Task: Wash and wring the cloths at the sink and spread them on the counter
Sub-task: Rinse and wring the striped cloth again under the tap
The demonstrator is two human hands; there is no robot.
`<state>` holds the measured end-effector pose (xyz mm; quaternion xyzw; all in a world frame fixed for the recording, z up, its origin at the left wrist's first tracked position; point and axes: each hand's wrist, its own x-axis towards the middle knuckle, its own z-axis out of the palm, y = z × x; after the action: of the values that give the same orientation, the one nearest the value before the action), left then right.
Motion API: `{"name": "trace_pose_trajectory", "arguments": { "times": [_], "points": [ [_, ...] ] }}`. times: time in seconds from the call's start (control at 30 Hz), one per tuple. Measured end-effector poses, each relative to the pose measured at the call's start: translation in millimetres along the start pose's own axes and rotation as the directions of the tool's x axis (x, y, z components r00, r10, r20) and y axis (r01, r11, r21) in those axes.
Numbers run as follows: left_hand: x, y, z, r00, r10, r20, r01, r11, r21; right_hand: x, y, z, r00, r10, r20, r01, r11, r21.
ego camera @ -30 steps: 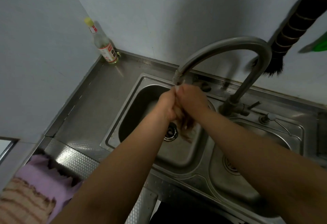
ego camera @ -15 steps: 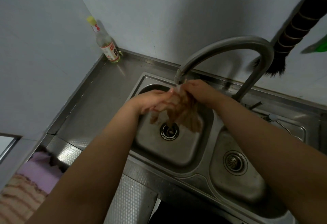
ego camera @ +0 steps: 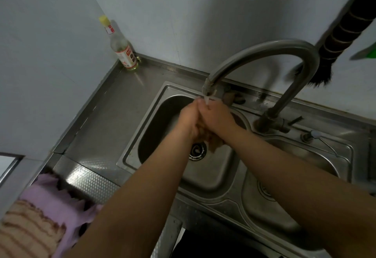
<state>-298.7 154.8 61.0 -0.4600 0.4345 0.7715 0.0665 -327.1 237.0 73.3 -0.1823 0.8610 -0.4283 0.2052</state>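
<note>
Over the left basin of the steel double sink (ego camera: 142, 127), my left hand (ego camera: 190, 120) and my right hand (ego camera: 218, 118) press together around a small brown cloth (ego camera: 212, 142). Most of it is bunched between my palms; its lower end hangs out above the drain (ego camera: 197, 152). Water runs from the spout of the curved tap (ego camera: 264, 51) onto my fingers. A purple cloth (ego camera: 55, 202) and a striped beige cloth (ego camera: 24, 231) lie at the lower left on the counter's edge.
A glass bottle (ego camera: 122, 50) with a yellow cap stands in the back left corner of the steel counter (ego camera: 105, 119). A dark brush (ego camera: 343, 38) hangs on the wall at the right. The right basin (ego camera: 284, 207) lies under my right forearm.
Half a second ago my hands were apart with the cloth spread between them; now they have closed together and bunched the cloth under the running water.
</note>
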Motion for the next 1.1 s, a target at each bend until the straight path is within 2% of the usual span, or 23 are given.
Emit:
{"name": "trace_pose_trajectory", "arguments": {
  "times": [0.07,0.1,0.13,0.17,0.23,0.3,0.43,0.5,0.53,0.57,0.63,0.73,0.83,0.9,0.97,1.03,1.1],
  "points": [
    [-3.4,-7.3,16.5,1.0,0.02,-0.009,-0.019,0.998,0.063,11.6,0.2,-5.9,0.997,0.074,0.016,-0.075,0.996,0.047],
    [-5.1,-8.6,20.8,0.999,0.03,-0.026,-0.029,0.997,0.067,19.5,8.4,-3.8,0.996,0.065,-0.066,-0.068,0.997,-0.046],
    [-4.8,-7.7,21.4,0.998,0.043,-0.049,-0.04,0.997,0.06,17.4,6.6,-4.8,0.991,0.115,-0.07,-0.115,0.993,0.003],
    [-4.0,-4.1,18.6,0.995,0.065,-0.072,-0.061,0.997,0.056,14.6,1.4,-5.0,0.99,0.143,-0.012,-0.143,0.99,-0.006],
    [4.1,4.3,10.3,0.992,0.07,-0.1,-0.068,0.997,0.021,7.4,-3.2,9.8,0.997,0.076,0.008,-0.076,0.997,0.029],
    [5.8,5.1,9.7,0.994,0.028,-0.109,-0.03,0.999,-0.016,3.0,-4.8,9.4,0.992,0.126,-0.018,-0.124,0.989,0.081],
    [3.2,-10.9,24.0,0.993,0.03,-0.117,-0.022,0.997,0.068,20.6,4.9,-1.8,0.975,0.21,-0.079,-0.202,0.974,0.099],
    [4.1,-3.0,19.3,0.987,0.053,-0.154,-0.05,0.998,0.028,12.7,-3.1,2.9,0.984,0.178,-0.022,-0.177,0.984,0.026],
    [5.1,1.9,16.0,0.988,0.029,-0.149,-0.036,0.999,-0.04,9.4,-4.6,3.9,0.989,0.145,-0.038,-0.145,0.989,0.008],
    [6.5,4.2,13.8,0.991,-0.005,-0.134,-0.006,0.996,-0.085,10.6,-6.9,4.6,0.989,0.139,-0.041,-0.139,0.99,0.008],
    [3.8,0.2,16.4,0.997,-0.036,-0.074,0.033,0.999,-0.042,19.6,-3.6,-1.5,0.983,0.186,-0.016,-0.186,0.98,-0.069],
    [5.6,-2.4,20.8,0.999,-0.02,-0.047,0.022,0.999,0.03,29.4,5.1,-6.9,0.98,0.154,-0.124,-0.168,0.98,-0.107],
    [11.6,10.6,12.2,0.999,0.025,-0.038,-0.026,0.999,-0.046,12.5,-9.4,4.1,0.988,0.121,-0.096,-0.127,0.991,-0.052],
    [5.0,11.1,10.0,0.998,-0.055,0.038,0.059,0.993,-0.107,10.9,-10.7,0.2,0.99,0.116,-0.084,-0.126,0.984,-0.128],
    [-1.7,4.7,11.4,0.984,-0.116,0.133,0.128,0.988,-0.083,21.1,0.3,-13.3,0.986,0.153,-0.059,-0.158,0.983,-0.092],
    [-5.2,6.2,6.2,0.97,-0.105,0.219,0.116,0.993,-0.036,27.3,9.0,-21.3,0.96,0.276,0.041,-0.279,0.955,0.1],
    [-6.1,17.7,-4.2,0.947,-0.086,0.311,0.101,0.994,-0.034,25.9,13.2,-22.0,0.965,0.217,0.149,-0.243,0.952,0.187]
  ]
}}
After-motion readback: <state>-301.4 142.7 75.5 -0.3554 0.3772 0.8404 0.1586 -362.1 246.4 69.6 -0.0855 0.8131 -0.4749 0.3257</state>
